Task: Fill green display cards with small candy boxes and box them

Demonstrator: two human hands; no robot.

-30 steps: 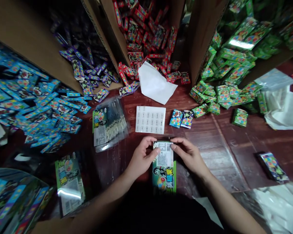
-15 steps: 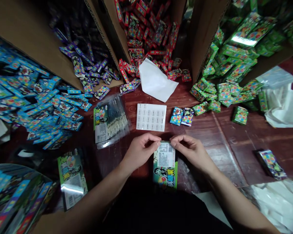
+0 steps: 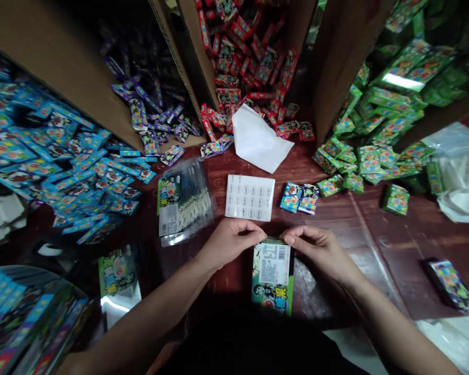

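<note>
A green printed package (image 3: 272,276) with a white label lies upside down before me, its far edge between my two hands. My left hand (image 3: 234,242) pinches the far left corner with thumb and forefinger. At the far right corner, my right hand (image 3: 314,247) pinches the edge in the same way. Just beyond them is a white sheet of round stickers (image 3: 250,198). A blue packet (image 3: 291,197) and a purple packet (image 3: 308,199) lie side by side to the right of that sheet.
Clear printed sleeves (image 3: 185,203) are stacked left of the stickers. Cardboard boxes (image 3: 355,47) stand behind, spilling purple packets (image 3: 150,140), red packets (image 3: 228,96) and green packets (image 3: 370,159). Blue packets (image 3: 101,166) heap at left. A white paper (image 3: 260,138) lies at the back centre.
The whole view has shifted, so everything sits slightly lower and further right. Both hands still pinch the package's far edge, which now shows a narrow green strip.
</note>
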